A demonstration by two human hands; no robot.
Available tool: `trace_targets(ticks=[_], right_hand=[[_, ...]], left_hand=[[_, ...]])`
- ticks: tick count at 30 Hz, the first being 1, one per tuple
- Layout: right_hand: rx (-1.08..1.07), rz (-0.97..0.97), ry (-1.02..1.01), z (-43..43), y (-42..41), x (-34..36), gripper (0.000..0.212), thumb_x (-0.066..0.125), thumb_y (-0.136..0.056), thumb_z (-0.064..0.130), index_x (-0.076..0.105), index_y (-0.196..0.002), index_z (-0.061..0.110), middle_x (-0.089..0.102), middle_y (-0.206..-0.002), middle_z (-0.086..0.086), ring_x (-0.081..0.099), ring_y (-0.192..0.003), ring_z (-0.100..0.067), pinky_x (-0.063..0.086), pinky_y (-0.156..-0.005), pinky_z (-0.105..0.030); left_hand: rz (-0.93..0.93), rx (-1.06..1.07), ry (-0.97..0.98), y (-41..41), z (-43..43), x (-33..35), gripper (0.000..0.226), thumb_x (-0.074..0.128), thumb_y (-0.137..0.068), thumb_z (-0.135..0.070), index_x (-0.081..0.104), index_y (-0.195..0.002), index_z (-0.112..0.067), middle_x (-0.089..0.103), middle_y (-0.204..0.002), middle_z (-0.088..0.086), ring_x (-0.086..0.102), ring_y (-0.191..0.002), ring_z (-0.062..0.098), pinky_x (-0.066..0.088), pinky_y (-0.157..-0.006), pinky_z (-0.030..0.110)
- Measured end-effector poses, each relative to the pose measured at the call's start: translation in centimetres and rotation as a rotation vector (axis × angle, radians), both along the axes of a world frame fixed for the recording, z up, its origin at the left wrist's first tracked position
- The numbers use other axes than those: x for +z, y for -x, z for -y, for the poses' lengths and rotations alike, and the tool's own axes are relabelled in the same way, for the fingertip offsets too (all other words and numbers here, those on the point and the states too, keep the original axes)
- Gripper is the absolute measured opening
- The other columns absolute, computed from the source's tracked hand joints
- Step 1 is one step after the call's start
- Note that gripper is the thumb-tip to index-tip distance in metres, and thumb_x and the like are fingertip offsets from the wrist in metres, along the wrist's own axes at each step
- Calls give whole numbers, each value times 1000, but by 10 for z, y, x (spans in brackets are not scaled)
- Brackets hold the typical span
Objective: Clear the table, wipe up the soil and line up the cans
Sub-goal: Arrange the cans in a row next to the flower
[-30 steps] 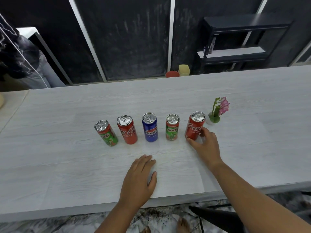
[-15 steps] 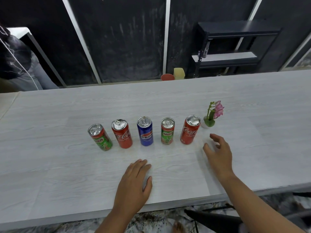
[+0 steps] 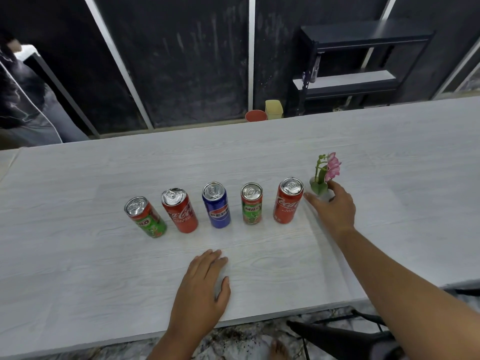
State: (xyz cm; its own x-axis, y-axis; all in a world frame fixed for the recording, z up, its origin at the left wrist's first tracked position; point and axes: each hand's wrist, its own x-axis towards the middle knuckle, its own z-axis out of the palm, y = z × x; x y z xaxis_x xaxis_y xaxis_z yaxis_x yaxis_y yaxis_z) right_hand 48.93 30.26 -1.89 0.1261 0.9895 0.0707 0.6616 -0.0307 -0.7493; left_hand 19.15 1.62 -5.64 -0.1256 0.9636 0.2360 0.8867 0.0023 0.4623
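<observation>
Five cans stand in a row on the white table (image 3: 78,255): a green Milo can (image 3: 146,216), a red Coca-Cola can (image 3: 180,210), a blue Pepsi can (image 3: 217,205), a second Milo can (image 3: 251,203) and a second Coca-Cola can (image 3: 288,200). Right of the row stands a small pot with a pink flower (image 3: 319,187). My right hand (image 3: 335,209) wraps around the pot, thumb on its left and fingers on its right. My left hand (image 3: 202,289) lies flat on the table in front of the cans, holding nothing.
A red cup (image 3: 255,116) and a yellow container (image 3: 274,109) show beyond the table's far edge. A dark shelf unit (image 3: 350,66) stands behind at the right. Another person (image 3: 23,100) is at the far left. A dark chair (image 3: 337,339) sits below the near edge.
My right hand left the right Coca-Cola can, drew back, then reached forward and right to the flower pot. My left hand stayed flat on the table. The cans have not moved.
</observation>
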Motion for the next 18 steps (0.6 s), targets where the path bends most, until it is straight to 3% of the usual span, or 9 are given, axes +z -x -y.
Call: trace_targets(ticks=[7, 12, 18], right_hand=[[-20, 4, -49, 2, 2, 2, 56, 81, -83, 59, 66, -129, 31, 73, -129, 4, 65, -120, -24, 53, -103, -46], [-40, -99, -33, 7, 0, 4, 48, 81, -85, 53, 66, -125, 34, 70, -111, 13, 68, -99, -20, 57, -91, -43], [-58, -193, -27, 37, -15, 5, 46, 83, -86, 50, 66, -125, 33, 67, -106, 12, 60, -80, -10, 53, -75, -31]], left_hand=[[10, -7, 7, -1, 0, 2, 46, 60, -103, -38, 63, -148, -26, 55, -159, -12, 45, -154, 12, 27, -133, 34], [12, -7, 0, -1, 0, 4, 46, 59, -103, -38, 64, -147, -26, 55, -159, -12, 45, -153, 11, 29, -132, 36], [-6, -6, -11, -3, 1, 7, 45, 58, -105, -39, 63, -148, -26, 54, -159, -12, 44, -154, 11, 30, -132, 36]])
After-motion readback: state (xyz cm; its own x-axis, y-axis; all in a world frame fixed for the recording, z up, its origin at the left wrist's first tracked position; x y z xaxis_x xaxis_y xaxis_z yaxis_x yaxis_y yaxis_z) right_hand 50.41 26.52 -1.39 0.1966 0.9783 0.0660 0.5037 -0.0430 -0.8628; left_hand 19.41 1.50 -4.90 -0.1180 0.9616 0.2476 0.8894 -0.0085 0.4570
